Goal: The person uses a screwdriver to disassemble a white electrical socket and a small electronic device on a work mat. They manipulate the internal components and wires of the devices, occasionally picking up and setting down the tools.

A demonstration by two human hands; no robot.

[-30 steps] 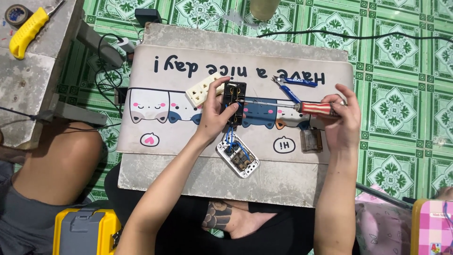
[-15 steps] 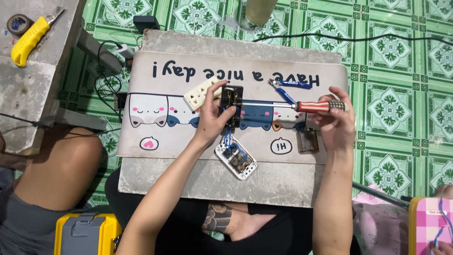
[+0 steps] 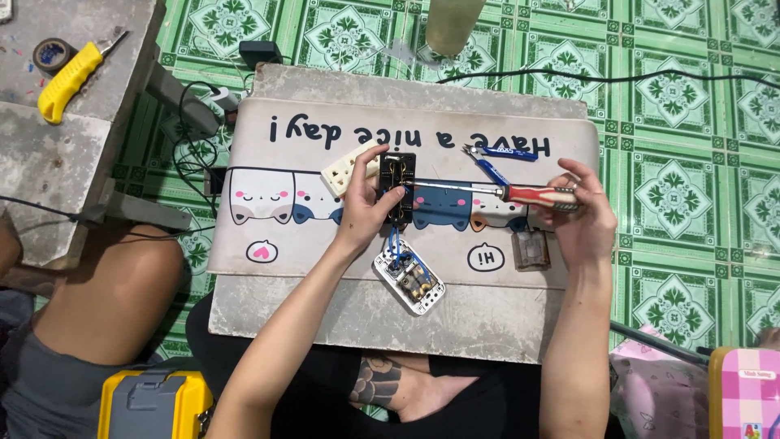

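My left hand [image 3: 367, 210] grips a black rectangular electrical part [image 3: 396, 187] upright on a cream cartoon mat [image 3: 276, 219]. Blue wires run from it down to an open white socket base [image 3: 409, 276] lying near the mat's front edge. My right hand [image 3: 583, 215] holds a red-handled screwdriver [image 3: 536, 195], its shaft pointing left with the tip at the black part. A cream socket cover [image 3: 341, 172] lies just left of the black part.
Blue-handled pliers [image 3: 496, 158] lie behind the screwdriver, a small clear box [image 3: 530, 249] below my right hand. A yellow utility knife [image 3: 69, 77] and tape roll [image 3: 50, 55] rest on a concrete slab [image 3: 49, 162] at left. Another person's leg [image 3: 106, 293], yellow toolbox [image 3: 154, 402], pink box [image 3: 743, 390].
The screwdriver has swung round so its shaft points left, with the tip now at the black part. My left hand has kept its grip on that part.
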